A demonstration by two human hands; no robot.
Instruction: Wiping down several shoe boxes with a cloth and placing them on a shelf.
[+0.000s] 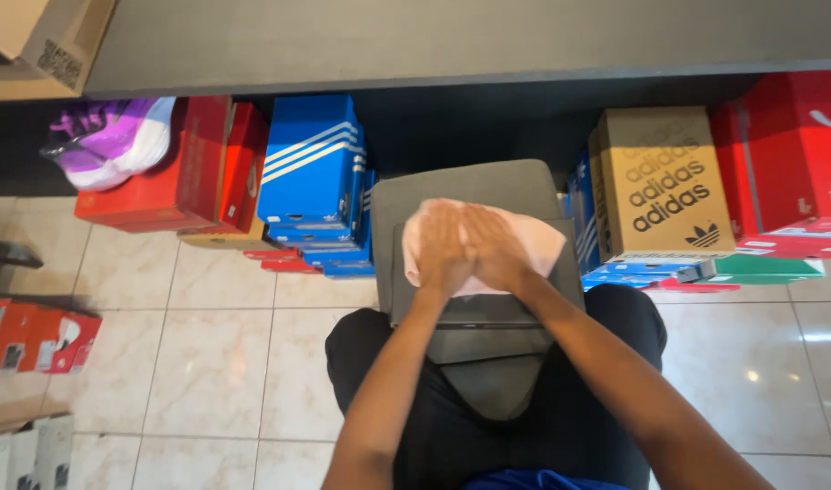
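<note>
Tile floor (pixel 225 354) lower left | shoeboxes (pixel 311 172) under dark shelf (pixel 452 41) | left hand (pixel 444 247), right hand (pixel 494 249) flat, unclenched on pink cloth (pixel 542 245) atop grey box (pixel 474 186), centre

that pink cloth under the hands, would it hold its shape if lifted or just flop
The soft pink cloth would probably flop: it lies flat and drapes over the dark grey box. It looks thin, so likely light. Both the left hand and right hand press it, suggesting it could slide otherwise.

Both forearms are bare, with no sleeves, watch or rings showing on the left hand (pixel 444 247) or right hand (pixel 493 247). The legs wear black trousers (pixel 570 408). A blue garment edge (pixel 533 479) shows at the waist.
</note>
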